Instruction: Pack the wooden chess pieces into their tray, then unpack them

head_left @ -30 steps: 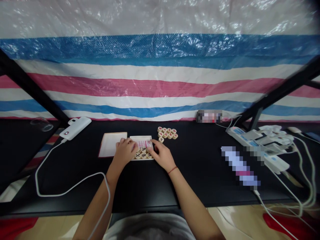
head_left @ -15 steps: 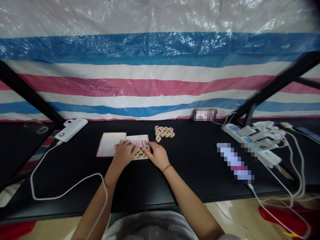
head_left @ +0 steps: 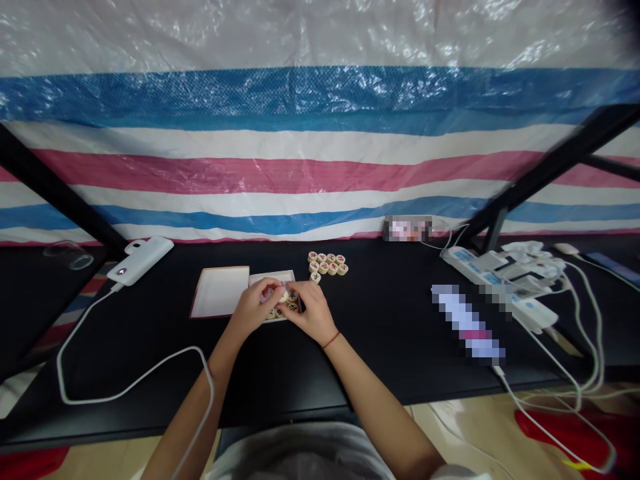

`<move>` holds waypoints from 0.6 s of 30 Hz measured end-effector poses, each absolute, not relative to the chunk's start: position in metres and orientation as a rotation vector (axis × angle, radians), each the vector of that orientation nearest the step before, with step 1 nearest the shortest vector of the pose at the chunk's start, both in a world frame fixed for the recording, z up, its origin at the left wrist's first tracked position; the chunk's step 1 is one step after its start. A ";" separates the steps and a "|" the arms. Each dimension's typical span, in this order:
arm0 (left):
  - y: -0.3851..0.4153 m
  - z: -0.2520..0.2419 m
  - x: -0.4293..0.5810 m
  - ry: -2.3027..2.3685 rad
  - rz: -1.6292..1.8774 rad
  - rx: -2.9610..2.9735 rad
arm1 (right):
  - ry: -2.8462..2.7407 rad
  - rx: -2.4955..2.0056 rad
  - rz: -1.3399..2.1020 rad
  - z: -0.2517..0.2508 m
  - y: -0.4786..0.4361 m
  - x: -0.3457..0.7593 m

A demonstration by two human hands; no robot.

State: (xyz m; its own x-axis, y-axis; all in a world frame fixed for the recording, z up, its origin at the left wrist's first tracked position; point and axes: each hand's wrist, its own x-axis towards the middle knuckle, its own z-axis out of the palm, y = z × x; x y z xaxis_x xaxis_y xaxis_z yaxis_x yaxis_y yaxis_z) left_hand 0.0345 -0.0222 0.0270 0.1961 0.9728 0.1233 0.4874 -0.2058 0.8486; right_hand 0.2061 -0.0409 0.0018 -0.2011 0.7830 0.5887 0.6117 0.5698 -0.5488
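My left hand [head_left: 256, 305] is above the open white box, its fingers pinched around a pale round Chinese chess piece [head_left: 284, 297]. Close beside it, my right hand [head_left: 313, 312] has its thumb and index finger apart, their tips near the same piece. Whether they touch it is hard to see. Several Chinese chess pieces [head_left: 293, 307] with black characters lie in the box [head_left: 271, 275], partly covered by my hands. The box lid [head_left: 221, 291] lies inside up on the left, near my left hand.
Past my right hand, several chess pieces [head_left: 332, 268] stand in rows, mostly with red characters. A white power bank [head_left: 147, 261] with a cable is at left. On the right are a blurred phone [head_left: 469, 322], a power strip [head_left: 530, 312] and loose cables. Striped plastic sheeting [head_left: 320, 173] hangs behind.
My left hand has shifted right and closed on a chess piece, lifting it above the box. My right thumb and index finger have moved left, nearer to it.
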 end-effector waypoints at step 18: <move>-0.016 0.016 0.043 1.260 1.263 1.127 | -1.553 -1.747 0.212 -0.023 -0.016 0.273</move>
